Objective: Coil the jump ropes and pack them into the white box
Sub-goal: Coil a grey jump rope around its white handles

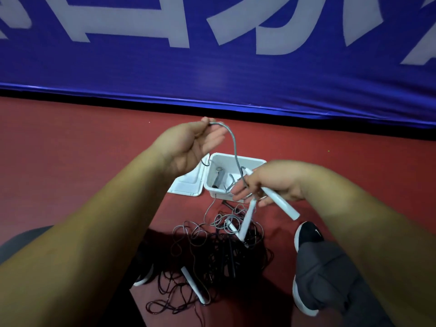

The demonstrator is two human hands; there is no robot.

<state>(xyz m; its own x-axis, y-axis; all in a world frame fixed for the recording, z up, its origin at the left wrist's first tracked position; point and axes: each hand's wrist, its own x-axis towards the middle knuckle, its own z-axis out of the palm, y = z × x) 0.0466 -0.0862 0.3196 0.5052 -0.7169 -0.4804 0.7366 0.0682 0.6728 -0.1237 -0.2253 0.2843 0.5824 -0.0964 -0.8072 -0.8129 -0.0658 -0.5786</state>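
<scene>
My left hand (191,142) is raised and pinches a grey jump rope cord (234,147) near its bend. The cord arcs down to my right hand (266,182), which grips two white handles (280,201) of that rope. Below and between my hands stands the white box (213,171), open, with a dark-handled rope lying inside. Its white lid (188,182) lies to its left. A tangled pile of grey and black ropes (212,251) lies on the red floor in front of the box, with another white handle (194,285) in it.
A blue banner (212,67) with white letters runs along the far side of the red floor (70,149). My black shoe (309,234) and grey trouser leg are at the right of the pile; another shoe (144,274) is at its left.
</scene>
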